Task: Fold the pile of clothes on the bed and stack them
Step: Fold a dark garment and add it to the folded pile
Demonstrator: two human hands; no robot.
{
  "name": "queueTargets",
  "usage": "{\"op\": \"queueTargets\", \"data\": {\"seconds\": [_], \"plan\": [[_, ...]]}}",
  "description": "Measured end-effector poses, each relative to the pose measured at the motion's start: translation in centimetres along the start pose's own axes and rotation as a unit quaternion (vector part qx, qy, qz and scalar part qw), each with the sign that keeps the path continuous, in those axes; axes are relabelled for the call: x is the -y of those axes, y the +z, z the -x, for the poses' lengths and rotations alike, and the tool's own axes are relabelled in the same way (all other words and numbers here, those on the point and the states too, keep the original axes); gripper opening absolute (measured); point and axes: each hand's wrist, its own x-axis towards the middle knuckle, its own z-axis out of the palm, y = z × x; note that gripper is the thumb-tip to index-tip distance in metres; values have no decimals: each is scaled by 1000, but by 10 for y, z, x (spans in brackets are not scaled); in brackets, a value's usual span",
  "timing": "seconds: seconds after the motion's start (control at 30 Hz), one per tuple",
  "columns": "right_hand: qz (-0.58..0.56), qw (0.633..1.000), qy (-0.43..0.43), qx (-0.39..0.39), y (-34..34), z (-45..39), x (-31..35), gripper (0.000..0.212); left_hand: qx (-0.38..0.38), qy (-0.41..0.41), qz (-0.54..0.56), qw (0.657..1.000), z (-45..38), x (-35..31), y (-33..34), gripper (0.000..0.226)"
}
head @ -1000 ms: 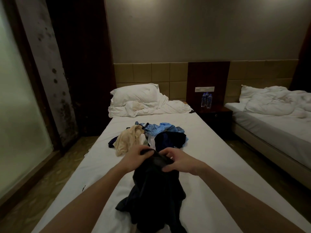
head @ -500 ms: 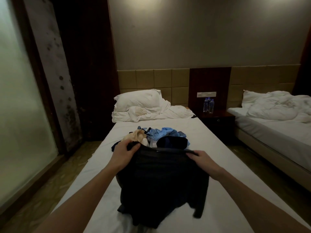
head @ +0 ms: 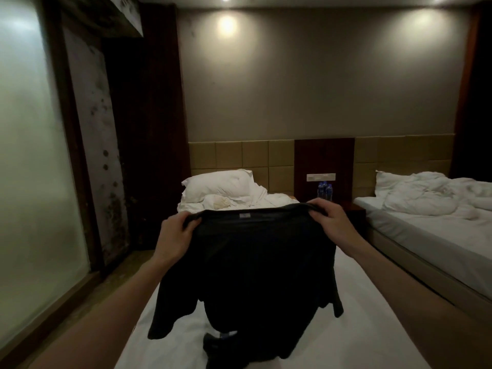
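Observation:
A black shirt (head: 255, 267) hangs spread out in the air above the white bed (head: 372, 323). My left hand (head: 175, 235) grips its upper left corner and my right hand (head: 328, 218) grips its upper right corner. A small label shows at the middle of the top edge. The shirt's lower part rests crumpled on the sheet. The pile of other clothes is hidden behind the shirt.
A white pillow (head: 218, 185) and rumpled bedding lie at the head of the bed. Two water bottles (head: 324, 190) stand on a dark nightstand. A second bed (head: 436, 225) with crumpled covers is at the right. A frosted glass wall (head: 34, 187) runs along the left.
Both hands have lifted the black shirt up and pulled its top edge wide apart. The view has tilted upward, and the shirt now covers the clothes pile.

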Motion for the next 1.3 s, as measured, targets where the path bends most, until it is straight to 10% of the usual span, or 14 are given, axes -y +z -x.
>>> {"op": "queueTargets", "data": {"seconds": [0.27,0.6,1.3], "plan": [[-21,980,-104,-170,-42,14,60,18,-177,-15,16,984,5,-85,-40,24],[53,969,-108,-214,-71,9,72,14,-111,108,-133,979,-9,-108,-55,21],[218,961,166,-37,85,-179,-349,18,131,-8,-329,935,-97,200,312,33]]}}
